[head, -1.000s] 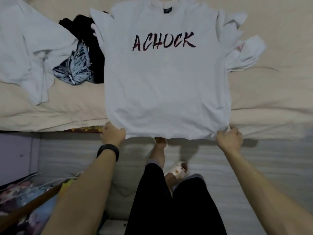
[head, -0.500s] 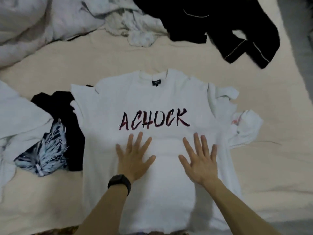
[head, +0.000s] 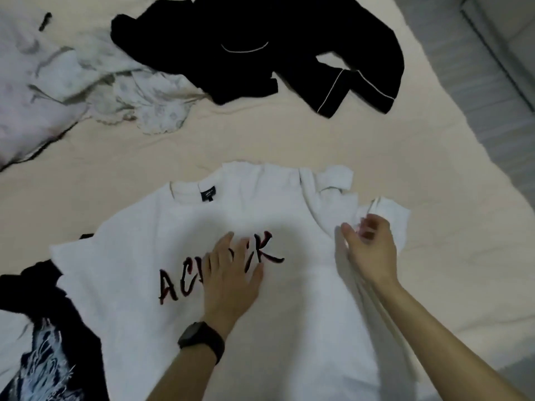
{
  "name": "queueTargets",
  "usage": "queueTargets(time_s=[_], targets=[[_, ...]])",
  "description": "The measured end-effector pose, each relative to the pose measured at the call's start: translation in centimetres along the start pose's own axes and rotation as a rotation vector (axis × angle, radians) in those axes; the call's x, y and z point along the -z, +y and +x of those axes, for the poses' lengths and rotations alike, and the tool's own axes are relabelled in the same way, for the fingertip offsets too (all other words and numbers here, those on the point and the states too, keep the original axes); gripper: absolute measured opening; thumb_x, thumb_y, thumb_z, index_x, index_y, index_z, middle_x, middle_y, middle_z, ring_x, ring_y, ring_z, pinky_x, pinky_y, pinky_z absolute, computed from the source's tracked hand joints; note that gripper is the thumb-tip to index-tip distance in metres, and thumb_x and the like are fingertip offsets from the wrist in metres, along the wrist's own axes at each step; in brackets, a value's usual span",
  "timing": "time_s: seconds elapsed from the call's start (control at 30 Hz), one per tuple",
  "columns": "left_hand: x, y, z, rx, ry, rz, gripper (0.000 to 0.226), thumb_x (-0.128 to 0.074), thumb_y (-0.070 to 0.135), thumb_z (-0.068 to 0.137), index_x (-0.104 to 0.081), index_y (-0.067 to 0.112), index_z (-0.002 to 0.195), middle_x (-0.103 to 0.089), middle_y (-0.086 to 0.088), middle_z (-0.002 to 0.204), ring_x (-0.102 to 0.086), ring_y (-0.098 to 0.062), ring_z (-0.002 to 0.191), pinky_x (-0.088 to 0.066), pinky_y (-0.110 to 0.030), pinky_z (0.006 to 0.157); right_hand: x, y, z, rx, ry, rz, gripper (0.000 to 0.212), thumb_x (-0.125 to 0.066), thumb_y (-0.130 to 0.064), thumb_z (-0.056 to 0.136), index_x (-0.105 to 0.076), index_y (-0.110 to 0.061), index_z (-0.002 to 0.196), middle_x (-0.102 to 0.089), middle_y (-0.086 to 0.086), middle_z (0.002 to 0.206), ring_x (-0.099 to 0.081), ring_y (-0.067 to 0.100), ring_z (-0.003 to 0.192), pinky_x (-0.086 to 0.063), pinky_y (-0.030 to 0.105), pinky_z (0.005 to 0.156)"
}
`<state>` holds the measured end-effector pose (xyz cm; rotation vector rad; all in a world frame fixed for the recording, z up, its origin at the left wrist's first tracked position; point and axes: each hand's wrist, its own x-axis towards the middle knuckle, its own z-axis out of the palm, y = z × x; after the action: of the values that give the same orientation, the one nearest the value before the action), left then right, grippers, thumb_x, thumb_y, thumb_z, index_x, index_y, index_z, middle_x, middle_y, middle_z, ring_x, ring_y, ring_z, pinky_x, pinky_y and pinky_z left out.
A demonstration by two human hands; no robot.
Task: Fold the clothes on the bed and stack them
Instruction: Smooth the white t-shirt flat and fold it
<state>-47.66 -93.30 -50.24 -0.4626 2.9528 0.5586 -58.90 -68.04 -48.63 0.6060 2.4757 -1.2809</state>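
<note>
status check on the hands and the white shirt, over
Left hand flat on the white shirt, over its print. Right hand grips its right edge, lifted. Black printed top lies against the other sleeve.

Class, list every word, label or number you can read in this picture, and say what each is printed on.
"AC" and "K", dark red, on the white T-shirt; the left hand covers the letters between.
Neck label on that T-shirt: too small to read.
Pale print on the black shirt: no readable letters.
</note>
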Motion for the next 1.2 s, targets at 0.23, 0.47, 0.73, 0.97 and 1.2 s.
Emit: queueTargets(time_s=[0.23,0.47,0.73,0.97,1.2], targets=[[-2.5,12.3,16.7,-0.173,-0.293,-0.073,0.083,-0.059,0.054,0.091,-0.021,0.028,0.159,-0.019,-0.001,0.167,-0.016,-0.022,0.153,-0.015,-0.047,0.123,-1.3,-2.7,7.4,-0.206,-0.236,-0.040,0.036,-0.071,-0.052,0.088,-0.060,-0.019,0.079,-0.065,-0.001,0.072,-0.065,0.021,0.069,-0.050,0.033,0.060],[-2.3,17.7,25.4,-0.096,-0.497,-0.226,0.029,-0.069,0.056,0.085,-0.068,0.027,0.090,-0.070,0.009,0.095,-0.065,-0.016,0.096,-0.047,-0.028,0.074,2.4,-0.3,8.8,-0.260,-0.019,0.548,0.021,-0.082,-0.023,0.084,-0.062,-0.029,0.082,-0.069,-0.005,0.085,-0.069,0.024,0.084,-0.062,0.047,0.073],[-4.4,20.7,27.4,0.085,-0.758,-0.118,0.051,-0.077,0.054,0.080,-0.053,0.024,0.114,-0.058,0.008,0.116,-0.057,-0.020,0.104,-0.046,-0.033,0.087,4.0,1.8,9.6,-0.449,-0.153,0.585,0.046,-0.087,-0.017,0.078,-0.064,-0.004,0.116,-0.071,0.004,0.088,-0.065,0.016,0.070,-0.054,0.031,0.065],[-4.6,23.5,30.1,-0.024,-0.630,-0.409,0.017,-0.077,0.040,0.086,-0.069,0.026,0.081,-0.065,0.010,0.075,-0.060,-0.013,0.072,-0.048,-0.020,0.064,5.3,3.6,9.8,-0.381,-0.015,0.479,0.018,-0.083,-0.028,0.082,-0.070,-0.021,0.092,-0.074,-0.001,0.085,-0.073,0.024,0.083,-0.062,0.046,0.078],[-5.8,23.9,29.3,0.018,-0.647,-0.270,0.024,-0.074,0.050,0.083,-0.066,0.029,0.091,-0.060,0.013,0.085,-0.057,-0.007,0.078,-0.041,-0.022,0.067,4.3,4.5,8.7,-0.471,0.057,0.560,0.035,-0.088,-0.034,0.077,-0.064,-0.024,0.102,-0.075,-0.005,0.093,-0.073,0.015,0.082,-0.060,0.040,0.073]])
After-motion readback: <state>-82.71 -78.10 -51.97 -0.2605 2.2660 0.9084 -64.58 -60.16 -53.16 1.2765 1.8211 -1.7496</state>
